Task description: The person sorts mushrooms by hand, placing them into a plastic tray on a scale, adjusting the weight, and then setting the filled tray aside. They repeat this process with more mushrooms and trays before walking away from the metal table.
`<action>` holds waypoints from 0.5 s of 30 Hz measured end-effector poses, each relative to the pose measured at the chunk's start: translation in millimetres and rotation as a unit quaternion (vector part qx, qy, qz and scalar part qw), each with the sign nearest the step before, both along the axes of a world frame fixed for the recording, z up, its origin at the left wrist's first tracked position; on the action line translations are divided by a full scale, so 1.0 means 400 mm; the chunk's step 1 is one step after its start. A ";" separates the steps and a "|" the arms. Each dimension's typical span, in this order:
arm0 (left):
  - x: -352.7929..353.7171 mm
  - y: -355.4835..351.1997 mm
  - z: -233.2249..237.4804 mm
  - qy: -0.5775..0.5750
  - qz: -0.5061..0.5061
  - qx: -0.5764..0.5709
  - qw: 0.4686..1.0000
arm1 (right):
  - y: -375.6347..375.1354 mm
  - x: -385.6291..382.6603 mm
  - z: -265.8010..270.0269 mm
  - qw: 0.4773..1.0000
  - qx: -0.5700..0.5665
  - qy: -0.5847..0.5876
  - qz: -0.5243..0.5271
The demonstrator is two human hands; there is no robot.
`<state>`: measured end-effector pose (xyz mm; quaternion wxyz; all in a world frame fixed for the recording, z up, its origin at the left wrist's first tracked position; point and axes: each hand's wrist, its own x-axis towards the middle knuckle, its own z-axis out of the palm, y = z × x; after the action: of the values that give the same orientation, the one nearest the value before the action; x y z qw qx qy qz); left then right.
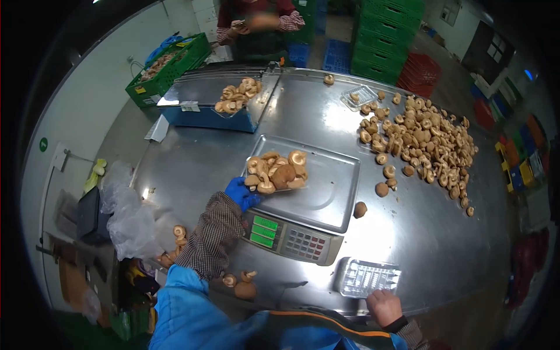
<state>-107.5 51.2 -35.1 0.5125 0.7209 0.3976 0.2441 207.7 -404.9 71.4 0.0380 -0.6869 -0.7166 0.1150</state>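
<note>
My left hand [241, 193], in a blue glove, grips the near left edge of a heaped pack of shiitake mushrooms [278, 172]. The mushrooms hide most of the tray under them. The pack is over the left part of the metal pan [332, 195] of a digital scale [291, 239], whose green displays are lit. Lower right, my bare right hand [385, 308] has its fingers curled at the near edge of a clear plastic tray [368, 277] with no mushrooms in it. A single mushroom [360, 210] lies beside the scale's right edge.
A large mushroom pile [434, 140] covers the right back of the steel table [303, 93]. A filled pack [238, 96] sits on the blue-sided machine [207, 118]. Several loose mushrooms [244, 289] lie near my left sleeve. Across the table stands a person [256, 29]; green crates [385, 41] are stacked behind.
</note>
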 end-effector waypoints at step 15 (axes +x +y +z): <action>-0.258 0.177 0.048 0.230 0.240 -0.043 0.942 | -0.017 -0.016 0.010 0.991 -0.118 -0.062 0.016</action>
<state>-210.7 122.1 -16.1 0.3639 0.6183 0.6755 0.1703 201.4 -411.6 75.3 -0.0901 -0.6809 -0.7098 0.1565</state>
